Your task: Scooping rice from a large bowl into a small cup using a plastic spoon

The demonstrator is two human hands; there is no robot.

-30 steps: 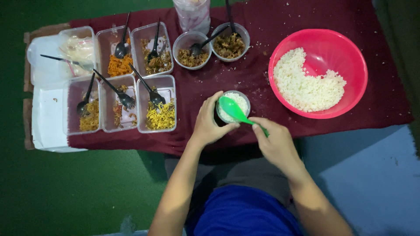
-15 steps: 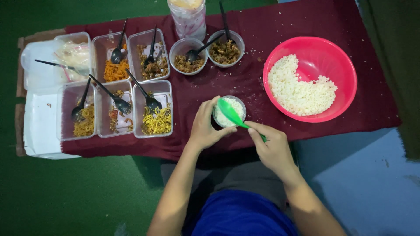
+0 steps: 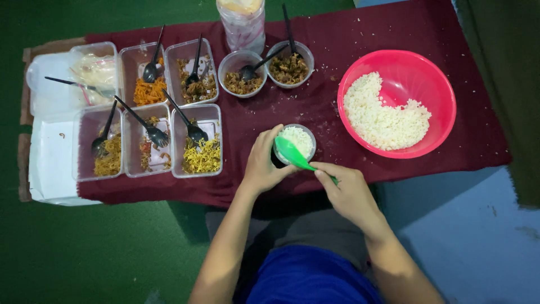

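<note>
The left hand (image 3: 263, 163) clasped a small cup of rice (image 3: 297, 141); the right hand (image 3: 347, 191) gripped a green spoon (image 3: 291, 153), apparently pressing the rice, pink bowl (image 3: 433, 79) at two o'clock.

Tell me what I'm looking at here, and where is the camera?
The camera sits on a person's head and looks straight down at their two hands. The left hand holds a small cup of white rice. The right hand holds a green spoon over the cup. They work at a dark red cloth. On it sits a pink bowl with more rice, clear tubs of toppings with black spoons in them, two small round bowls and a jar at the top.
</note>
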